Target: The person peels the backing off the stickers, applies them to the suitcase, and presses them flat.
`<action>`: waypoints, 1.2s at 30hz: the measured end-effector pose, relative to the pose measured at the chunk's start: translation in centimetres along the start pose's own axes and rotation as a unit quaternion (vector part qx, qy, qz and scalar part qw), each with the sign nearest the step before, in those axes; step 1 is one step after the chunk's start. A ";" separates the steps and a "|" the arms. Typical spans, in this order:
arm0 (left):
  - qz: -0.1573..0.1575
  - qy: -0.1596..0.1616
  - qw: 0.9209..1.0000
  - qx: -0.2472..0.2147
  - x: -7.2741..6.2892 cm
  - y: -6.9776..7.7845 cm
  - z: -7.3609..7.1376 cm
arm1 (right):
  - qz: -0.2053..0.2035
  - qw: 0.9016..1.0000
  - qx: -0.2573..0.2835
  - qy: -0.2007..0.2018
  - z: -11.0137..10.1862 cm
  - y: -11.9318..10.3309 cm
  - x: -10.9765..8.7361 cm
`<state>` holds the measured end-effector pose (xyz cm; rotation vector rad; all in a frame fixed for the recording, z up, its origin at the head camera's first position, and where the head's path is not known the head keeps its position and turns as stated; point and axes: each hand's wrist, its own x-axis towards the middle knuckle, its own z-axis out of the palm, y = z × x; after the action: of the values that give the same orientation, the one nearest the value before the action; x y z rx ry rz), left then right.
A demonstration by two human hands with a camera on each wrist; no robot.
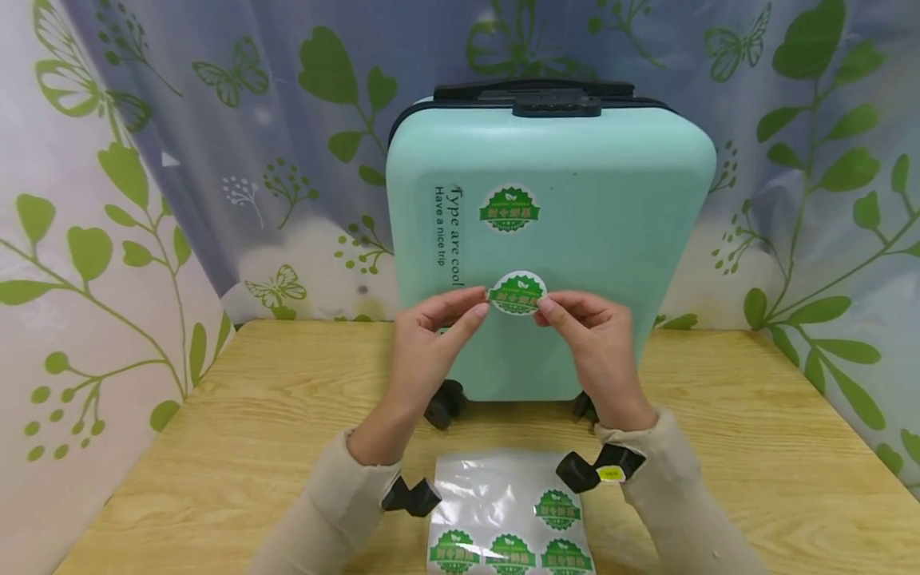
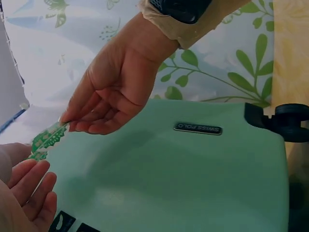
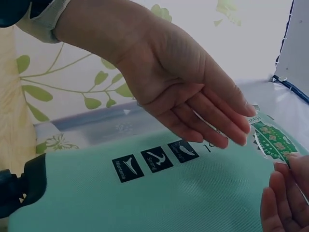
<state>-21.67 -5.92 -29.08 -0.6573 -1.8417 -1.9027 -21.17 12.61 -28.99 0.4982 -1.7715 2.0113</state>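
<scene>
We've a table (image 1: pixel 287 391) w/ a green suitcase (image 1: pixel 611 231) far side, sticker sheet (image 1: pixel 477 495) nr side. Our L hand (image 1: pixel 430 339) & R hand (image 1: pixel 598 343) pinch a loose sticker's (image 1: pixel 519 295) L & R edges, just nr side of suitcase.

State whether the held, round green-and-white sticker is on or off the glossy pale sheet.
Off: left hand and right hand pinch the sticker, apart from the sheet.

At the frame's centre, a person's left hand (image 1: pixel 430 345) and right hand (image 1: pixel 602 351) pinch a round green sticker (image 1: pixel 519 294) before a mint suitcase (image 1: pixel 611 231) bearing a matching label (image 1: pixel 509 209) higher up, while a sticker sheet (image 1: pixel 485 497) lies on the wooden table (image 1: pixel 287 391) at bottom centre.
</scene>
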 end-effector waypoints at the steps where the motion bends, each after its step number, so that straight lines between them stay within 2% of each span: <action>1: 0.002 0.005 1.000 0.006 0.2 0.1 0.1 | 0.000 1.000 -0.006 0.001 0.0 0.0 0.1; 12: -0.001 0.051 0.999 0.000 1.4 0.7 0.7 | -0.005 0.997 -0.079 -0.008 -0.1 -0.6 1.4; 15: 0.006 0.059 0.998 0.002 1.6 0.6 0.8 | -0.016 0.995 -0.094 0.005 0.2 -0.7 1.6; 20: 0.032 0.072 0.997 0.016 1.9 0.2 1.0 | -0.058 0.991 -0.116 0.044 0.8 -0.6 1.8; 27: 0.069 0.099 0.991 0.051 2.3 -0.2 1.4 | -0.094 0.986 -0.110 0.080 1.3 -0.6 2.1; 36: 0.097 0.114 0.987 0.055 2.5 -0.4 1.5 | -0.094 0.987 -0.094 0.089 1.7 -0.2 2.1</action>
<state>-23.83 -4.29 -27.93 -0.5348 -1.6613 -1.6643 -22.91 11.06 -27.50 0.3959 -1.7143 1.6876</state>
